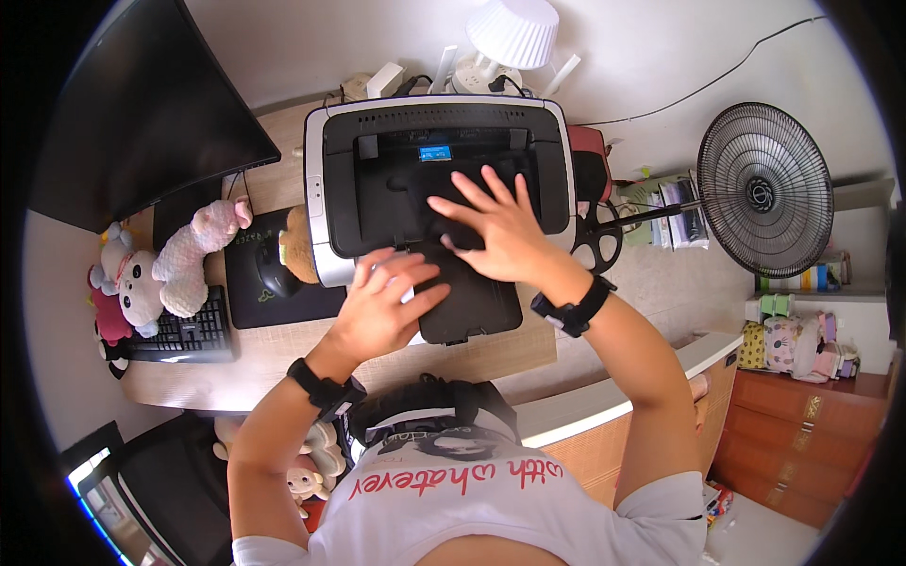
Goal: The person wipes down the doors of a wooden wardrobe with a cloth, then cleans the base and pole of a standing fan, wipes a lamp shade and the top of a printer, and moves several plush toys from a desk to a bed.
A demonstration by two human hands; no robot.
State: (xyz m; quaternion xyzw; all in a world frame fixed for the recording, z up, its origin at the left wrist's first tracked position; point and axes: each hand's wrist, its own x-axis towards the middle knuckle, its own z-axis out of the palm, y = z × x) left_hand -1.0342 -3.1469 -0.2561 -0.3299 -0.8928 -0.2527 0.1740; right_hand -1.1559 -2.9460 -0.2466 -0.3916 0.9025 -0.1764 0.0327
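Observation:
A black and silver printer (439,106) stands on the wooden desk before me. Its top has a wide dark recess, with a small blue label (434,153) at the back. My right hand (495,226) is over the right front of this recess, fingers spread and nothing held. Whether its fingertips touch the printer I cannot tell. A black flap (471,301) sticks out from the printer's front towards me. My left hand (386,301) is at the front left edge, beside the flap, fingers apart. Part of a white surface shows beneath it. Both wrists wear black bands.
A monitor (156,106), plush toys (184,269), a keyboard (187,329) and a mouse (276,269) are on the left. Behind the printer is a white pleated lamp (513,32). To the right stands a black fan (764,191), near a low cabinet (587,431).

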